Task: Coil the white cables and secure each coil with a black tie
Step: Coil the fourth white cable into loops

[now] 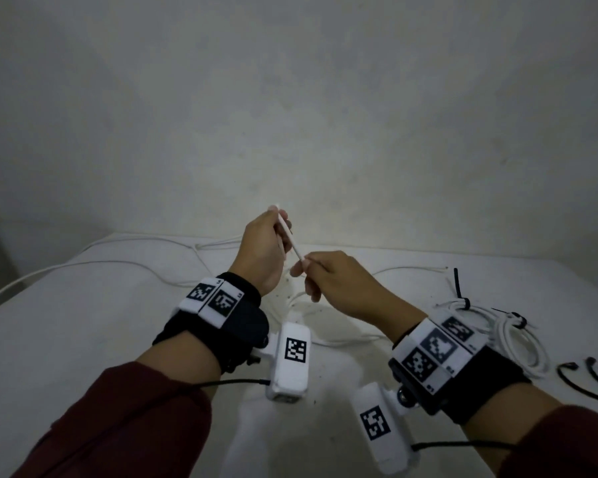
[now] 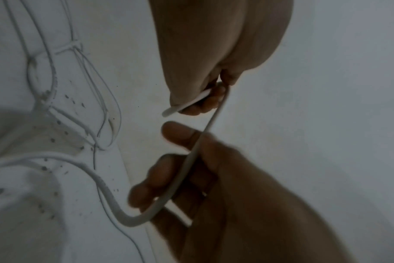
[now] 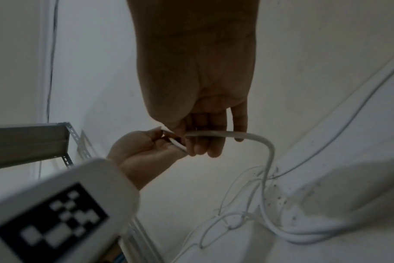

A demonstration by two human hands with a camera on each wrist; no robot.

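Observation:
My left hand [image 1: 277, 224] is raised above the white table [image 1: 83, 322] and pinches the end of a white cable [image 1: 291, 242]. Just below and to the right, my right hand [image 1: 302, 270] grips the same cable a short way along. In the left wrist view the cable [image 2: 208, 128] runs taut from the left fingers [image 2: 205, 105] down through the right hand [image 2: 180, 169], then curves onto the table. In the right wrist view the cable [image 3: 227, 133] crosses the right fingers [image 3: 214, 142] and drops to the table. Two tied coils [image 1: 518, 339] and loose black ties [image 1: 573, 376] lie at the right.
More loose white cables [image 1: 135, 263] trail over the back and left of the table. A grey metal shelf [image 3: 34, 140] stands to the left of the table. A bare wall [image 1: 290, 115] rises behind it.

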